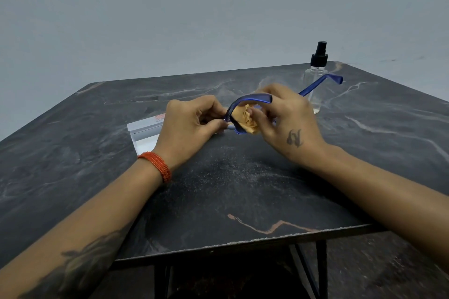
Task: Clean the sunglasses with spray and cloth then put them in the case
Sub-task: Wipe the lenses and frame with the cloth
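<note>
step: wiping stage, judged; spray bottle [315, 80] stands set down at the far right of the table [73, 165]
sunglasses [247, 102]: blue frame, held up over mid-table between both hands, not resting on it
left hand [192, 126]: fingers curled, pinching the frame's left end
right hand [289, 119]: fingers curled, pressing the tan cloth [246, 120] into the frame front; blurred, exact finger contact unclear
key relation: frame's long axis runs roughly left-right between the hands; one temple arm sticks out far-right past the right hand, crossing in front of the bottle
case [145, 132]: white box, on the table just behind and under the left hand, so left hand is nearer for stowing
hidden: lenses not readable behind cloth and fingers; case mostly covered by left hand, open or closed cannot tell; second temple arm unclear
</note>
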`<state>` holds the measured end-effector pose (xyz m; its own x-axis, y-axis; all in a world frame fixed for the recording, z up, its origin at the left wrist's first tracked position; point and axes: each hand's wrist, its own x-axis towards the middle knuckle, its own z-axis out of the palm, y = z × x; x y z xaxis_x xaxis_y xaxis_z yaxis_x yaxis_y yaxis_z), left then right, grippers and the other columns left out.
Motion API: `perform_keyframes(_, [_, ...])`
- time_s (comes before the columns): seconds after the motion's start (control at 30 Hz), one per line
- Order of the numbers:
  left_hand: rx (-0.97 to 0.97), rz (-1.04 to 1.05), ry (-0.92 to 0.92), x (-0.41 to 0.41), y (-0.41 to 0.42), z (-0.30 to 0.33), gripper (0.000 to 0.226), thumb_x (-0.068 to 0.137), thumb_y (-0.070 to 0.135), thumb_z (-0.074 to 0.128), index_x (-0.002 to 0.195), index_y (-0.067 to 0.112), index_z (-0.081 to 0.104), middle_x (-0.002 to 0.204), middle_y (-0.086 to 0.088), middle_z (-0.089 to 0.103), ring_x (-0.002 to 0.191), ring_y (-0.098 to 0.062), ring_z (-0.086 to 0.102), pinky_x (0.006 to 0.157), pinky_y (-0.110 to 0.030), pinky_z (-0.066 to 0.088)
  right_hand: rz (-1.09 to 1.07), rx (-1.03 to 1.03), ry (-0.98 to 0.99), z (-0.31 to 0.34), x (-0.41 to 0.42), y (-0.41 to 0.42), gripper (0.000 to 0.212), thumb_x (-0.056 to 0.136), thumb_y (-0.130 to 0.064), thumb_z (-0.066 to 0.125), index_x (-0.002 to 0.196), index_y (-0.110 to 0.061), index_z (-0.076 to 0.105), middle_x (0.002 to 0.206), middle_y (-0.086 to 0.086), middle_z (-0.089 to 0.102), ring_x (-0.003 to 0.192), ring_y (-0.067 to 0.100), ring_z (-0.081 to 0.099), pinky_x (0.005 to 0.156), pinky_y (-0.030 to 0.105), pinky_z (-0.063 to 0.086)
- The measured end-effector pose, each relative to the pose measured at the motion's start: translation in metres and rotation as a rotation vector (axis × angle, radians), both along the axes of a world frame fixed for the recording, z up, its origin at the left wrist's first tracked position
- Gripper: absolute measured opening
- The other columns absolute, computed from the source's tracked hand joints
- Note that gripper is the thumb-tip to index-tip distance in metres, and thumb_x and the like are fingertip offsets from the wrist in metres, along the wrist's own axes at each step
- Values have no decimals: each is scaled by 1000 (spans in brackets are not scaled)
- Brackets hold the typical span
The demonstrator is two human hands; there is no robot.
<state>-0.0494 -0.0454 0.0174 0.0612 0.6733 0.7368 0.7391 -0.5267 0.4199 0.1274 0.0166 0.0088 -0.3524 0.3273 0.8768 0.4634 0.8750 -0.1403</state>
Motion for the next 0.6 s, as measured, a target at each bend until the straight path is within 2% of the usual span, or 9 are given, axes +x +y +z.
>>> perform_keyframes(0.07, [7,8,9,-1,0,0,10,71,3,73,77,8,68,70,13,64,65,8,62,63,-7,48,59,-46,-46,-1,0,-1,17,83,-14,63,97,-15,73,84,-8,55,68,2,44,62,6,35])
perform_keyframes(0.1, [10,12,9,-2,0,0,11,71,4,73,78,10,68,70,10,65,67,5,64,64,-9,50,89,-78,-72,0,1,-2,18,83,-20,64,98,-16,72,84,-10,52,70,1,45,64,5,34])
perform_keyframes(0.2, [18,14,3,-2,0,0,14,71,5,73,77,16,66,71,5,68,67,2,64,64,-9,50,98,-87,-199,2,2,-4,26,77,-33,71,96,-15,69,87,-3,61,77,7,49,68,18,37])
perform_keyframes(0.3, [9,29,44,-2,1,-1,9,70,6,72,76,11,68,70,13,63,64,13,59,63,-4,45,71,-74,-229,3,2,-3,19,74,-20,76,90,-13,70,85,0,64,73,13,53,67,22,36])
perform_keyframes(0.43, [7,38,44,-3,1,-1,9,70,4,73,76,8,69,71,9,65,64,14,58,63,-4,44,44,-95,-174,3,3,-3,14,69,-6,68,81,-13,70,77,-1,64,69,13,51,63,20,37])
perform_keyframes(0.5, [10,33,29,-3,1,0,10,71,3,74,77,9,68,72,5,67,65,12,60,64,-5,47,45,-108,-153,3,3,-3,16,69,-2,68,80,-13,69,85,0,64,73,9,51,63,17,40])
perform_keyframes(0.6, [17,27,12,-4,0,0,12,71,1,74,78,9,68,73,4,67,66,12,61,64,-5,47,51,-76,-144,3,2,-3,20,68,3,71,82,-12,69,97,4,63,77,16,59,65,22,47])
